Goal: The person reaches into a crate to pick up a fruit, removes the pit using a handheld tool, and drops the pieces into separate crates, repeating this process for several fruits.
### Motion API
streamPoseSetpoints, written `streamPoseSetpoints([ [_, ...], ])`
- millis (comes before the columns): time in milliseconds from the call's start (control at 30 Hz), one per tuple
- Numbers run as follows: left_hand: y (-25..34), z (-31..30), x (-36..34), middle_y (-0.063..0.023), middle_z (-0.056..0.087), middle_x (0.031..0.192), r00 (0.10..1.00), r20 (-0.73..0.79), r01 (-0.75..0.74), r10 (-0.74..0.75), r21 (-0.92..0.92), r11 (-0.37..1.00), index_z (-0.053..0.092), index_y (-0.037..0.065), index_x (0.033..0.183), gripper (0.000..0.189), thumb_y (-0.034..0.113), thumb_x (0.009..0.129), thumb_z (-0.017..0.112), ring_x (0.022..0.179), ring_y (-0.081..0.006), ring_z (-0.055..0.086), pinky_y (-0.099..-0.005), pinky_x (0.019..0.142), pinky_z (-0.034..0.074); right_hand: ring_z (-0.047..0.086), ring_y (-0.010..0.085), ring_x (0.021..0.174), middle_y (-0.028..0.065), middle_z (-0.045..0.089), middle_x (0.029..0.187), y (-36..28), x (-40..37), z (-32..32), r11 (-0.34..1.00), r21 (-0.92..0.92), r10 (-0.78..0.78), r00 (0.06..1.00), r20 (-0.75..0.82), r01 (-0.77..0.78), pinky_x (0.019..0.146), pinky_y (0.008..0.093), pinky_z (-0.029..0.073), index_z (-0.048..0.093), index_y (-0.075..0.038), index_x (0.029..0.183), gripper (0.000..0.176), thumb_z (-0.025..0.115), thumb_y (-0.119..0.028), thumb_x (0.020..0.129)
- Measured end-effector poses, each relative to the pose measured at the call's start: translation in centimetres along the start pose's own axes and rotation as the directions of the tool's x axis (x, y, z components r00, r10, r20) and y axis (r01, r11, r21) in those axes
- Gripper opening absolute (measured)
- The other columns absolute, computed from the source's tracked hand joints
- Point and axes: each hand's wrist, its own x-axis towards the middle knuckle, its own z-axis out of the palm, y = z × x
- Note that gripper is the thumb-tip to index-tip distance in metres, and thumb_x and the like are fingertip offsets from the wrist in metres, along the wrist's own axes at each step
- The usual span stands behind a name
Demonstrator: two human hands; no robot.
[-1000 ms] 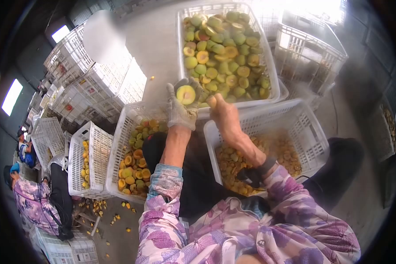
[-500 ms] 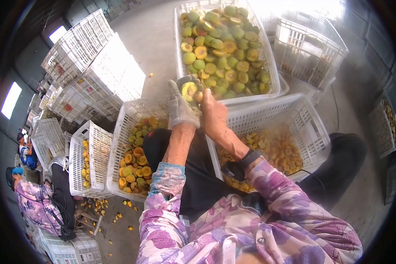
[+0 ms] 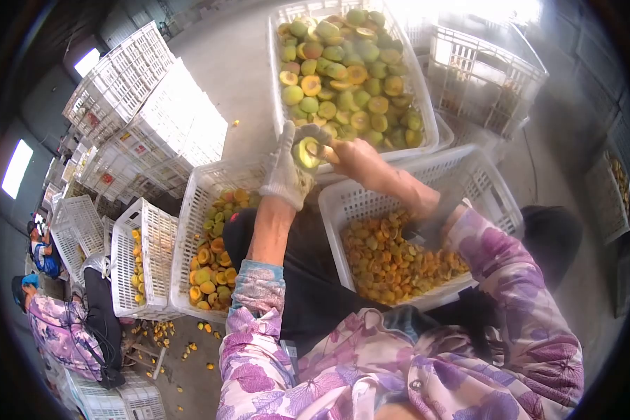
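Observation:
My left hand (image 3: 287, 171), in a pale, soiled work glove, is closed around a green-skinned peach half (image 3: 306, 152), its yellow cut face turned up. My bare right hand (image 3: 362, 165) grips a short tool with a tan handle (image 3: 327, 154), its end against the cut face; the tip is hidden. Just beyond my hands stands a white crate (image 3: 278, 91) heaped with green and yellow peach halves (image 3: 357, 75). Below my right forearm, another crate (image 3: 336, 241) holds small orange-brown pieces (image 3: 381, 259) that look like pits. Left of my knee, a third crate (image 3: 182, 269) contains orange-yellow halves (image 3: 206, 273).
Stacked white crates (image 3: 136, 105) rise at the left, and more crates (image 3: 483, 77) stand at the back right. A narrow crate (image 3: 143, 259) sits beside the third one. Fruit scraps (image 3: 164, 332) litter the floor. A person (image 3: 63, 329) in a floral top sits at far left, with another person (image 3: 43, 248) behind.
My right hand has shifted right, its forearm swinging outward over the pit crate, and the tan-handled tool now shows. The peach half has tilted in my left hand.

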Motion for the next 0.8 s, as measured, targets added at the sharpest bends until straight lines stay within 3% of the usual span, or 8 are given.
streamPoseSetpoints([
  [100, -0.7, 0.6, 1.3, -0.0091, 0.063, 0.084, 0.917, -0.261, 0.258, -0.301, -0.188, 0.948, 0.06, 0.006, 0.084, 0.043, 0.043, 0.098, 0.044, 0.076, -0.0172, 0.059, -0.0278, 0.07, 0.049, 0.059, 0.0381, 0.068, 0.0221, 0.059, 0.074, -0.3, -0.5, 2.2, 0.997, 0.011, 0.082, 0.993, -0.082, -0.082, 0.06, 0.04, 0.046, 0.054, -0.003, 0.106, 0.028, 0.061, -0.004, 0.079],
  [167, -0.9, 0.3, 1.3, -0.0084, 0.058, 0.077, 0.972, -0.205, 0.099, -0.118, -0.1, 0.99, 0.055, 0.007, 0.075, 0.044, 0.043, 0.098, 0.045, 0.075, -0.0215, 0.058, -0.0335, 0.076, 0.05, 0.058, 0.0411, 0.071, 0.0227, 0.059, 0.075, -1.4, -0.7, 4.4, 0.976, 0.079, 0.209, 0.971, -0.113, -0.201, 0.061, 0.0409, 0.045, 0.052, -0.003, 0.107, 0.031, 0.062, -0.004, 0.078],
  [233, -2.2, -0.7, 2.2, -0.0079, 0.056, 0.075, 0.93, -0.28, 0.077, -0.236, -0.48, 0.874, 0.053, 0.007, 0.073, 0.045, 0.044, 0.097, 0.045, 0.078, -0.0251, 0.058, -0.0391, 0.084, 0.05, 0.054, 0.0446, 0.073, 0.0226, 0.058, 0.074, -3.6, -1.2, 5.3, 0.979, 0.178, 0.152, 0.931, -0.331, -0.096, 0.062, 0.0424, 0.045, 0.05, -0.001, 0.102, 0.029, 0.064, -0.004, 0.076],
  [267, -2.1, -0.9, 2.5, -0.0075, 0.056, 0.077, 0.984, -0.146, 0.007, -0.102, -0.542, 0.84, 0.053, 0.009, 0.074, 0.044, 0.046, 0.097, 0.045, 0.081, -0.0258, 0.058, -0.0419, 0.089, 0.048, 0.053, 0.0466, 0.077, 0.0244, 0.057, 0.075, -4.1, -1.0, 5.7, 0.96, 0.234, 0.22, 0.934, -0.282, -0.155, 0.063, 0.0433, 0.045, 0.049, 0.001, 0.099, 0.03, 0.065, -0.004, 0.075],
  [500, -2.4, -1.7, 1.8, -0.0069, 0.057, 0.082, 0.974, -0.224, -0.056, -0.036, -0.388, 0.92, 0.055, 0.008, 0.076, 0.044, 0.045, 0.097, 0.045, 0.084, -0.0247, 0.059, -0.039, 0.088, 0.049, 0.053, 0.0465, 0.087, 0.0281, 0.057, 0.081, -5.0, -0.4, 6.6, 0.935, 0.258, 0.319, 0.894, -0.314, -0.243, 0.063, 0.0434, 0.045, 0.049, 0.002, 0.096, 0.025, 0.063, -0.003, 0.075],
  [700, -3.6, -2.4, 2.6, -0.0079, 0.059, 0.082, 0.97, -0.23, -0.135, 0.075, -0.261, 0.956, 0.056, 0.007, 0.077, 0.043, 0.042, 0.099, 0.044, 0.083, -0.0227, 0.059, -0.035, 0.081, 0.047, 0.057, 0.0247, 0.056, 0.014, 0.057, 0.065, -4.4, -0.7, 6.7, 0.954, 0.297, 0.18, 0.886, -0.428, -0.051, 0.05, 0.0367, 0.043, 0.049, 0.001, 0.092, 0.017, 0.06, -0.005, 0.08],
  [767, -4.2, -3.4, 3.0, -0.0088, 0.061, 0.084, 0.983, -0.178, -0.071, 0.037, -0.191, 0.979, 0.056, 0.007, 0.078, 0.044, 0.043, 0.099, 0.044, 0.081, -0.0188, 0.058, -0.0313, 0.074, 0.047, 0.041, 0.0075, 0.048, 0.0018, 0.048, 0.062, -8.5, -0.7, 0.3, 0.352, 0.756, 0.355, 0.826, 0.438, -0.552, 0.041, 0.0268, 0.033, 0.051, -0.003, 0.089, 0.01, 0.057, -0.009, 0.084],
  [800, -3.5, -2.7, 2.5, -0.0088, 0.061, 0.084, 0.984, -0.174, -0.069, 0.035, -0.193, 0.979, 0.056, 0.007, 0.078, 0.044, 0.043, 0.099, 0.044, 0.081, -0.0188, 0.058, -0.0313, 0.074, 0.047, 0.032, 0.004, 0.044, -0.0016, 0.046, 0.062, -7.7, -1.3, 0.2, 0.281, 0.805, 0.295, 0.846, 0.445, -0.522, 0.039, 0.0211, 0.026, 0.051, -0.005, 0.086, 0.007, 0.055, -0.011, 0.086],
])
